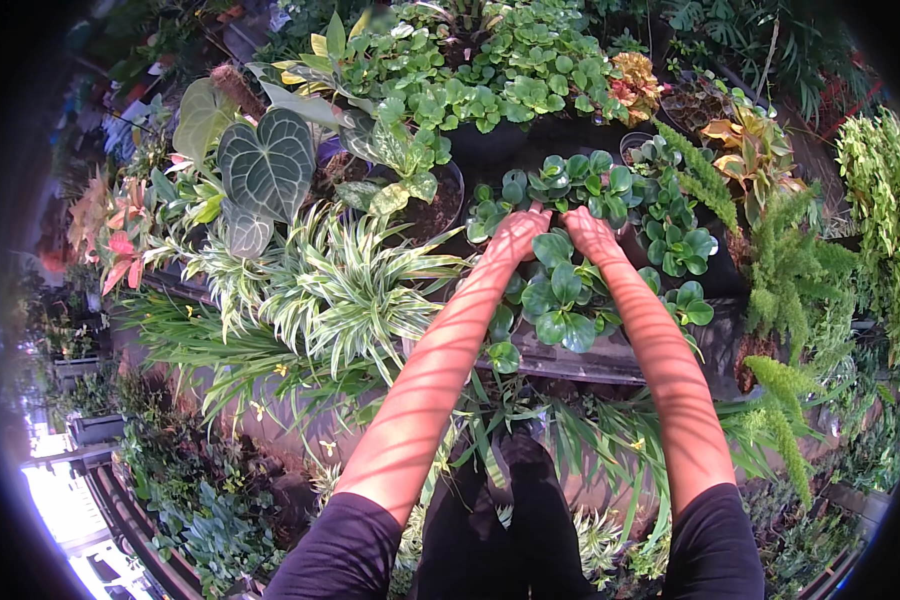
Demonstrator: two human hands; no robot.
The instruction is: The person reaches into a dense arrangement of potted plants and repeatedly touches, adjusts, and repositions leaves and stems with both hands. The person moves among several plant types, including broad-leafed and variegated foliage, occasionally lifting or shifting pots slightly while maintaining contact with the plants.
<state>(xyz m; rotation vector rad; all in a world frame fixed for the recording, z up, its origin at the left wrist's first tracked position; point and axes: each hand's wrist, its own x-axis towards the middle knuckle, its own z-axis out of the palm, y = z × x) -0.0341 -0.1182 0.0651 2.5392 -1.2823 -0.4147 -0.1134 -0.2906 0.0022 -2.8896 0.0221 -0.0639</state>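
Both arms reach forward into a group of round-leaved green potted plants [566, 289] on a dark raised bench [570, 361]. My left hand [523, 231] is among the stems, its fingertips partly hidden by leaves. Close to its right, my right hand [589, 231] touches the foliage below a leafy cluster [589, 180]; its fingers are bent and partly covered. Whether either hand grips a stem or a pot rim cannot be made out. Glossy leaves stand between the two wrists, and more of the same foliage [679, 244] lies to the right of my right hand.
Striped spider plants [360, 285] and a large-leaved anthurium [266, 161] stand left. A dark pot [450, 199] with soil is behind my left hand. Foxtail ferns [784, 262] flank the right side. Beyond the hands spreads a scalloped-leaf plant [487, 82]. Long strappy leaves [600, 439] hang below the bench edge.
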